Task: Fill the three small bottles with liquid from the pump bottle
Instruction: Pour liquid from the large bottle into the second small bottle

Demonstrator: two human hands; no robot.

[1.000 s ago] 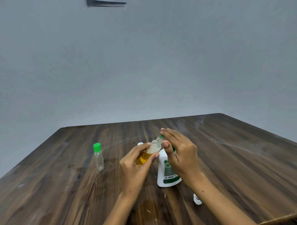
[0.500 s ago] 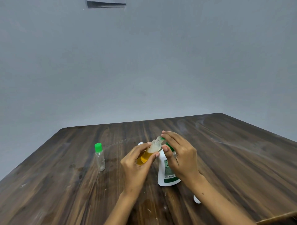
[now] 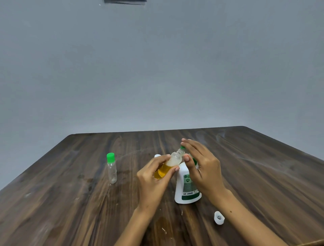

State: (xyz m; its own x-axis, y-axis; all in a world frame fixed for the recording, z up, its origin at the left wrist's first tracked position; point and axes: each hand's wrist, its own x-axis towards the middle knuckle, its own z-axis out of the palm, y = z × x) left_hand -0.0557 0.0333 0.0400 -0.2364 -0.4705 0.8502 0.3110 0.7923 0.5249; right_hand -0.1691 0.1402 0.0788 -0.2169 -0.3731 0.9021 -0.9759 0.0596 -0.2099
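Dark wooden table (image 3: pixel 70 202), surface streaked and smudged. Plain grey wall (image 3: pixel 157 70) behind it. Dark rectangular fixture (image 3: pixel 125 1) at wall's top edge, cropped.

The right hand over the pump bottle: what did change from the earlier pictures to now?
Very little changed. The right hand stays on the pump head of the pump bottle, fingers straighter now. The left hand still holds the small open bottle tilted at the spout, partly filled with yellow liquid. The green-capped bottle and the white cap stayed in place.
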